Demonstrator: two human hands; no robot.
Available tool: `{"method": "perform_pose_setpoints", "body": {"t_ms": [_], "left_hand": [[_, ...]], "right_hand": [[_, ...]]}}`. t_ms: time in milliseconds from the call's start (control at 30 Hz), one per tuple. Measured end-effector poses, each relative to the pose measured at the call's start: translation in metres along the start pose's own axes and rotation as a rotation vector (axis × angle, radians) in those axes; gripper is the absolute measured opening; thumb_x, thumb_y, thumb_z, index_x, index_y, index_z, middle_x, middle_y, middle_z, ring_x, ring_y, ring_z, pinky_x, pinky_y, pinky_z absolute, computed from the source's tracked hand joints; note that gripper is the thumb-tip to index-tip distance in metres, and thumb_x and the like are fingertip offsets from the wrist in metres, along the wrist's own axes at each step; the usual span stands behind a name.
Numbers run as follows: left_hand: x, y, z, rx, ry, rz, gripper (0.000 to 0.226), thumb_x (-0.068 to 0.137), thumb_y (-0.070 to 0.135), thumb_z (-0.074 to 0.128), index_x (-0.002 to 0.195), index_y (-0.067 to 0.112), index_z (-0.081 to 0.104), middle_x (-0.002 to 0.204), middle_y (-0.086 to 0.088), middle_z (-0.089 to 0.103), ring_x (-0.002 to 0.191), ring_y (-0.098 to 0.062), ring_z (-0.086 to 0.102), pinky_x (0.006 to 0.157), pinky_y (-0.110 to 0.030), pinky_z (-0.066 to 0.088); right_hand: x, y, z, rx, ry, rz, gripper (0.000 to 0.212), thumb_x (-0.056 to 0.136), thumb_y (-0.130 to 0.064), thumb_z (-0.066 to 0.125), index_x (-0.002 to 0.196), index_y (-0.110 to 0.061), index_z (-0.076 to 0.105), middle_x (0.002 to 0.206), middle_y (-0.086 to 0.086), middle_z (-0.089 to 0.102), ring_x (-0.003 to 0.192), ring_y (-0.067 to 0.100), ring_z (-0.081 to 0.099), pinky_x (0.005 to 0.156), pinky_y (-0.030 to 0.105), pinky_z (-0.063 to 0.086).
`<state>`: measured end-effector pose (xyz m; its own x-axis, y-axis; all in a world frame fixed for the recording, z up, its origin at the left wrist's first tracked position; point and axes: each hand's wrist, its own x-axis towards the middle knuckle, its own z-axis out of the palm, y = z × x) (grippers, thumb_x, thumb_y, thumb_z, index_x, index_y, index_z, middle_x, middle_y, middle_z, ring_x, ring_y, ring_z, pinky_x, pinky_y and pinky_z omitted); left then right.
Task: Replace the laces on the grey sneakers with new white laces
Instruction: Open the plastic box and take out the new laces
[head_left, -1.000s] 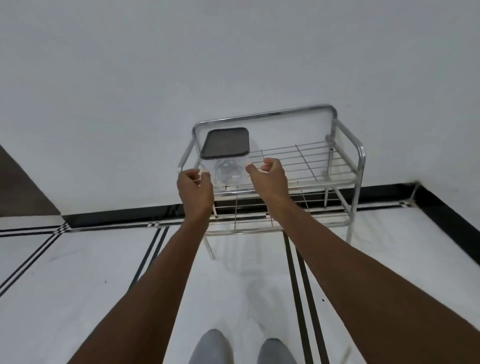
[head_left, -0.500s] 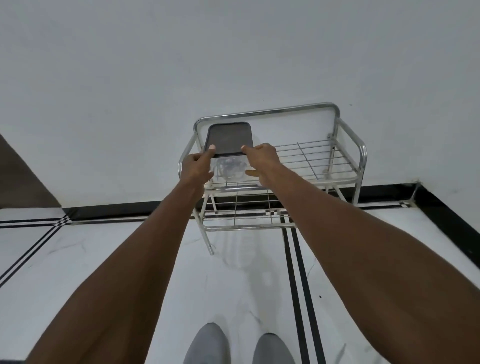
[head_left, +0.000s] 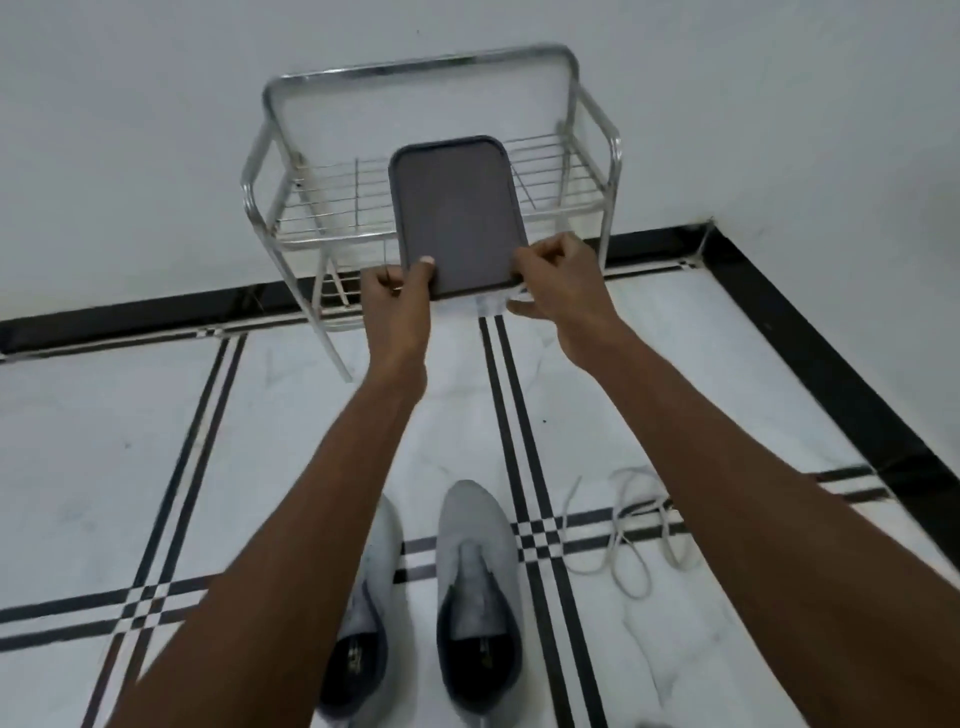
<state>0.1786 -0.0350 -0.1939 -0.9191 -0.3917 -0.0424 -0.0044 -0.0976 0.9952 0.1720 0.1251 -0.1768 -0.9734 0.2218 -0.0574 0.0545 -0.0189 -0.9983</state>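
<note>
Sneakers: two grey sneakers (head_left: 452, 597), unlaced, side by side on the floor below the forearms; the left one is partly hidden by the left arm.
Laces: loose white laces (head_left: 631, 540) on the tiles just right of the sneakers; count cannot be told.
Left hand (head_left: 397, 299): arm extended, thumb on top of the dark-lidded container (head_left: 457, 218), fingers curled under, gripping its near-left corner.
Right hand (head_left: 558, 280): arm extended, fingers curled, gripping the near-right corner.
Change: one second ago the container stood on the rack's left side; now it is held in front of the rack.
Rack: one chrome wire rack (head_left: 332, 202) against the wall.
</note>
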Motion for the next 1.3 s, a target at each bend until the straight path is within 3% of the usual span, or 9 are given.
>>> {"method": "perform_pose_setpoints", "body": {"t_ms": [267,433,700,900,1033,1200,1300], "left_hand": [[-0.102,-0.094,0.004,-0.01,-0.064,-0.203,0.023,0.093,0.033,0.071,0.092,0.023,0.05,0.105,0.001,0.06,0.101,-0.019,0.061,0.095,-0.038,0.052],[-0.136,-0.137,0.005,0.04,-0.064,-0.283,0.02,0.097,0.026,0.067,0.099,0.015,0.05,0.099,0.003,0.059,0.09,-0.012,0.058,0.077,-0.025,0.046],[-0.18,-0.211,0.004,0.187,-0.076,-0.458,0.025,0.099,0.025,0.063,0.117,0.012,0.051,0.104,-0.002,0.062,0.089,-0.013,0.059,0.071,-0.022,0.047],[-0.197,-0.237,0.007,0.321,-0.123,-0.41,0.042,0.101,0.024,0.059,0.142,0.022,0.046,0.125,0.002,0.061,0.111,-0.017,0.06,0.088,-0.025,0.048],[-0.203,-0.245,0.006,0.4,-0.103,-0.376,0.036,0.103,0.025,0.055,0.138,0.018,0.05,0.124,0.0,0.061,0.111,-0.018,0.059,0.095,-0.031,0.05],[-0.203,-0.243,0.007,0.509,-0.022,-0.357,0.024,0.105,0.028,0.053,0.121,0.011,0.057,0.106,-0.001,0.063,0.097,-0.017,0.06,0.081,-0.027,0.047],[-0.197,-0.244,0.007,0.573,0.013,-0.324,0.019,0.101,0.025,0.06,0.111,0.009,0.063,0.102,-0.004,0.066,0.094,-0.019,0.063,0.081,-0.028,0.049]], "right_hand": [[-0.078,0.084,-0.075,-0.069,0.138,0.124,0.019,0.081,-0.018,0.068,0.095,-0.007,0.062,0.104,0.009,0.068,0.095,0.022,0.07,0.071,0.039,0.064],[-0.103,0.142,-0.099,-0.055,0.195,0.24,0.019,0.079,-0.021,0.067,0.092,-0.008,0.063,0.105,0.011,0.068,0.099,0.023,0.07,0.071,0.04,0.064],[-0.136,0.227,-0.135,-0.041,0.179,0.422,0.015,0.086,-0.012,0.068,0.096,-0.003,0.061,0.109,0.022,0.065,0.09,0.022,0.067,0.075,0.048,0.063],[-0.149,0.253,-0.146,-0.082,0.143,0.466,0.011,0.087,-0.01,0.067,0.094,-0.005,0.061,0.106,0.017,0.067,0.09,0.021,0.068,0.074,0.041,0.063],[-0.155,0.262,-0.151,-0.099,0.134,0.498,0.011,0.086,-0.01,0.068,0.093,-0.005,0.06,0.104,0.014,0.066,0.094,0.023,0.067,0.074,0.042,0.064],[-0.159,0.264,-0.155,-0.169,0.125,0.519,0.011,0.085,-0.012,0.07,0.092,-0.01,0.062,0.104,0.008,0.066,0.098,0.028,0.068,0.074,0.047,0.064],[-0.154,0.263,-0.158,-0.353,0.07,0.51,0.025,0.084,-0.028,0.074,0.104,-0.019,0.061,0.103,-0.002,0.067,0.098,0.021,0.067,0.087,0.046,0.06]]}}
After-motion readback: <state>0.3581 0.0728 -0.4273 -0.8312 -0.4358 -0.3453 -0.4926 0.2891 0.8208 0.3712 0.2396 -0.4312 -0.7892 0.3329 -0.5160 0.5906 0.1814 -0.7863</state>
